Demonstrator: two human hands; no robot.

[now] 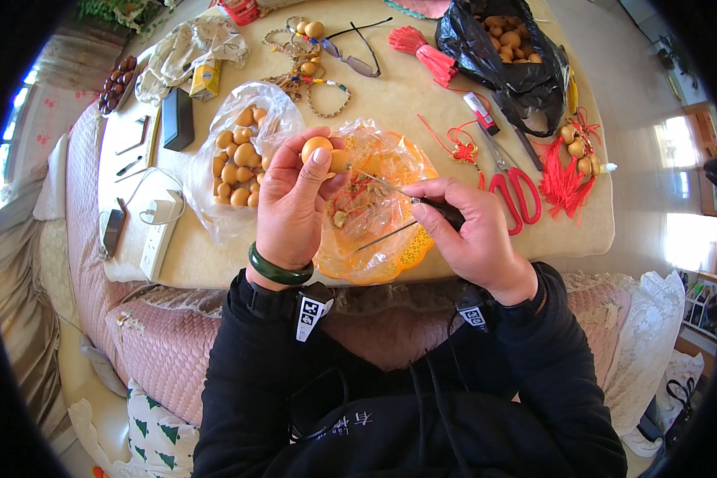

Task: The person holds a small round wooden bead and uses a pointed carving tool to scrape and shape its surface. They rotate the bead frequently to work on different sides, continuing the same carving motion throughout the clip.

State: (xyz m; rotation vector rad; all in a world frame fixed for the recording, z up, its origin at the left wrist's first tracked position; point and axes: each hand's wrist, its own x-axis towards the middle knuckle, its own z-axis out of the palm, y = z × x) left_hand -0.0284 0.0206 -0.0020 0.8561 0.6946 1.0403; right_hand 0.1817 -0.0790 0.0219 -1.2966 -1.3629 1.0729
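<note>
My left hand [299, 179] is closed around a small tan gourd [317, 148], raised above an orange openwork basket [416, 248] lined with clear plastic. In my right hand [476, 231] is a thin metal pick with a dark handle [448, 213], its tip at the lower end of the gourd. A second thin dark rod [386, 236] slants down from near my right fingers; I cannot tell whether they hold it. Scraps and red bits [358, 209] lie in the basket. Left of my left hand, a clear plastic bag [279, 102] holds several small gourds [239, 155].
A black plastic bag [486, 84] of gourds stands at the far right. Red-handled scissors [516, 199], a glue tube [481, 111], red tassels [564, 179] and red cord bundles [424, 56] lie at right. Glasses [357, 62] and beaded strings [295, 56] lie behind; a power strip [161, 231] is left.
</note>
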